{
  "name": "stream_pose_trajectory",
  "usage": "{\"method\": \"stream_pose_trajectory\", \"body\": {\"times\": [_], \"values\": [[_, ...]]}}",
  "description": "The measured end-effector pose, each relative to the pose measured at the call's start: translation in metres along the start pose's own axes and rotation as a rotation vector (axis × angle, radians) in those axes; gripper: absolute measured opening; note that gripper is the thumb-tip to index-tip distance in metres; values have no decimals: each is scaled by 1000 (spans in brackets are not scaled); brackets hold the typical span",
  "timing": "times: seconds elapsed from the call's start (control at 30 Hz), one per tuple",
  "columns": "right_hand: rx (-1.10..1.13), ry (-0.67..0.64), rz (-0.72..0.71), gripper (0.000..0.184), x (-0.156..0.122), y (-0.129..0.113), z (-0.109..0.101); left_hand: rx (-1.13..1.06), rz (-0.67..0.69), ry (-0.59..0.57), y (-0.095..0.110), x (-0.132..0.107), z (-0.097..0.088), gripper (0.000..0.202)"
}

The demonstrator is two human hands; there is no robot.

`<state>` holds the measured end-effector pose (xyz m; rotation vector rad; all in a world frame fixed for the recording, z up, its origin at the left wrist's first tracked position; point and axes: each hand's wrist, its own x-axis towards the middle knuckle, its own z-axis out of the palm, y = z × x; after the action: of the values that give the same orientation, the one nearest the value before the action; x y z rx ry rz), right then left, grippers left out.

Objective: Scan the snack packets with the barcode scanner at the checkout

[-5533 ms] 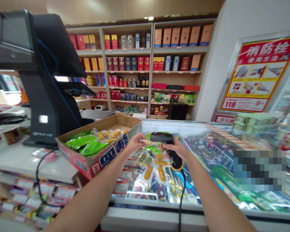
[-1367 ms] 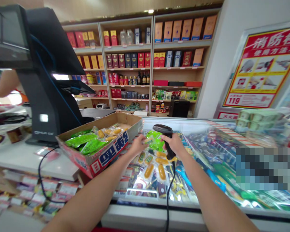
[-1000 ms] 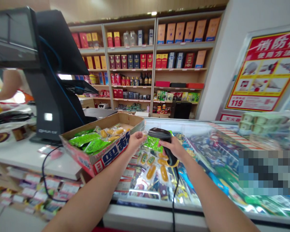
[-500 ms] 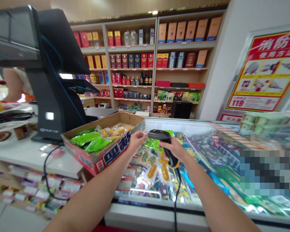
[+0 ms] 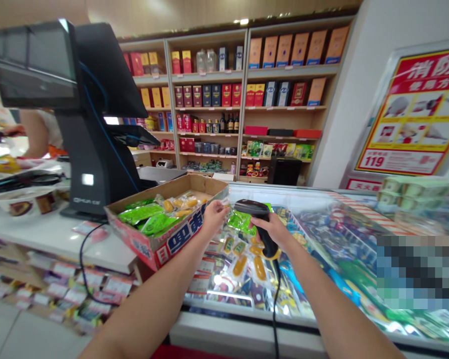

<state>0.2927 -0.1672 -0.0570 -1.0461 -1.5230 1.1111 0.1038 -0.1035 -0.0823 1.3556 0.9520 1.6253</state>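
Our right hand [image 5: 273,228] has its fingers clamped around the handle of a black, pistol-shaped plastic scanner [image 5: 255,208] with a black cord. Just beside the scanner's nose, our left hand [image 5: 215,214] has its fingertips together on a small clear plastic packet [image 5: 227,204], its contents too small to tell. Beneath, on a glass-topped display case with a white frame [image 5: 224,326], we see oblong yellow-orange pieces in clear wrappers [image 5: 260,268] and a shiny bright green packet [image 5: 241,221]. To the left stands an open red-and-white cardboard carton [image 5: 174,242] of similar green and yellow packs, beside a black-framed screen terminal [image 5: 86,154] on a glossy white counter [image 5: 45,242]. Behind the terminal, a person's bare arm [image 5: 35,132] shows. Pale wooden shelves [image 5: 290,117] of boxes and bottles line the back; a red-and-yellow poster [image 5: 419,107] hangs right.
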Motion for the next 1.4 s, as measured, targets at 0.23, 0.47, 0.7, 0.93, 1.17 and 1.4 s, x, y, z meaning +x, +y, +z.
{"method": "stream_pose_trajectory", "body": {"times": [0.23, 0.47, 0.7, 0.93, 1.17, 1.4], "values": [[-11, -61, -69, 27, 23, -45, 29, 474, 300, 354, 77, 19, -42, 19], [-14, -87, -86, 19, 39, -73, 60, 736, 409, 649, 90, 11, -57, 43], [-25, 113, -52, 21, 32, -38, 19, 1113, 45, -365, 59, -6, -19, 13], [-14, 276, 63, 26, 20, 1, -12, 1055, -256, -783, 2, -5, -7, 34], [-1, 236, 101, 26, 17, 13, -14, 813, -74, -482, -25, 2, -12, 32], [13, 105, 103, 28, 9, 6, -3, 337, -78, -84, -35, 8, -8, 34]]}}
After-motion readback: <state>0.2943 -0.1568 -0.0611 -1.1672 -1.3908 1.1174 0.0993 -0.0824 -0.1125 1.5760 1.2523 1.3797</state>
